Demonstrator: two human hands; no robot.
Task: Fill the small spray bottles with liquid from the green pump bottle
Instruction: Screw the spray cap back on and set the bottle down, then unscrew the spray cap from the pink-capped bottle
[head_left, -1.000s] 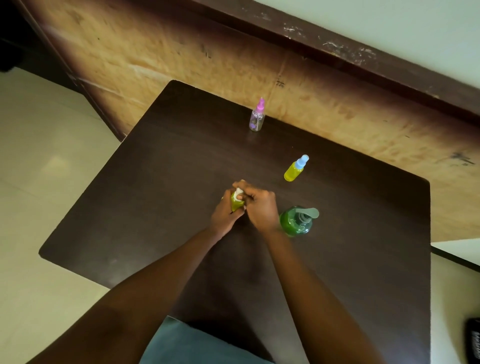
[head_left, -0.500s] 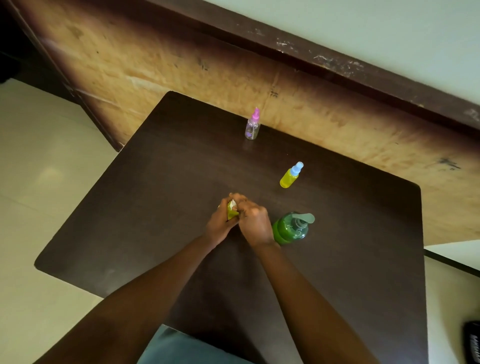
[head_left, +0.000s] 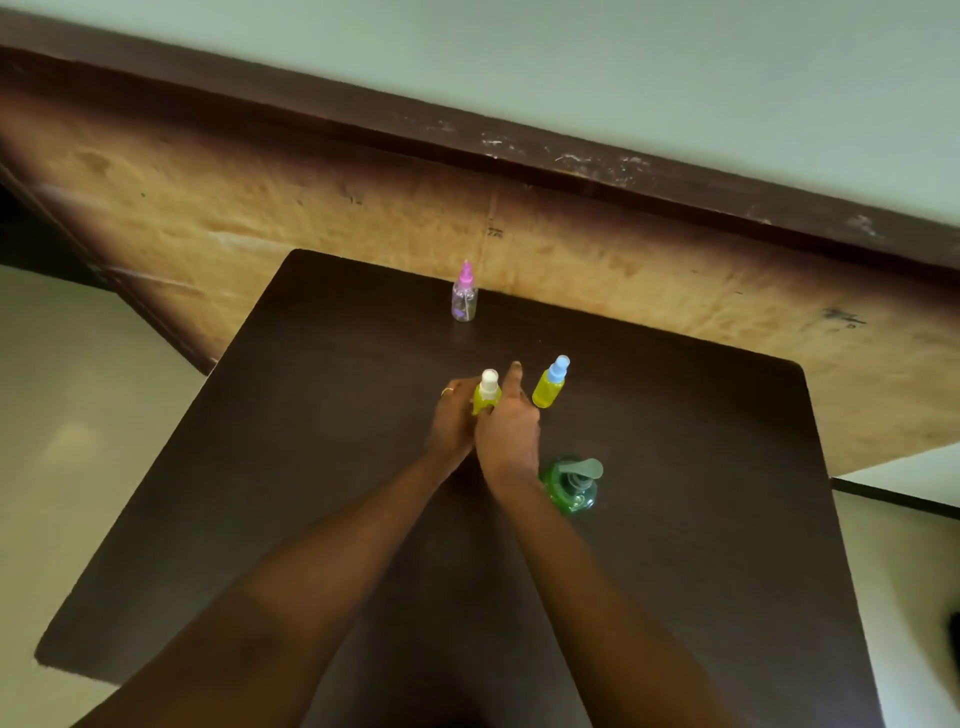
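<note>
Dark brown tabletop (head_left: 311, 441) against a worn wooden panel (head_left: 260, 208), pale wall (head_left: 623, 62) above, cream floor (head_left: 78, 415) left; mid-tabletop, left hand (head_left: 452, 421) curls round a white-capped bottle (head_left: 487, 395); right hand (head_left: 509, 436) touches it, one finger straight, grip unclear; blue-capped bottle (head_left: 550, 384) just beside; pump bottle (head_left: 569, 486) by the right wrist; pink-capped bottle (head_left: 464, 296) at the far edge.

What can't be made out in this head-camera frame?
Head view, white-capped spray bottle: lower body covered by left hand and right hand.
Head view, right hand's grip: thumb hidden behind the hand's own back.
Head view, green pump bottle: left side behind the right wrist.
Head view, pink-capped spray bottle: fill level, too small.
</note>
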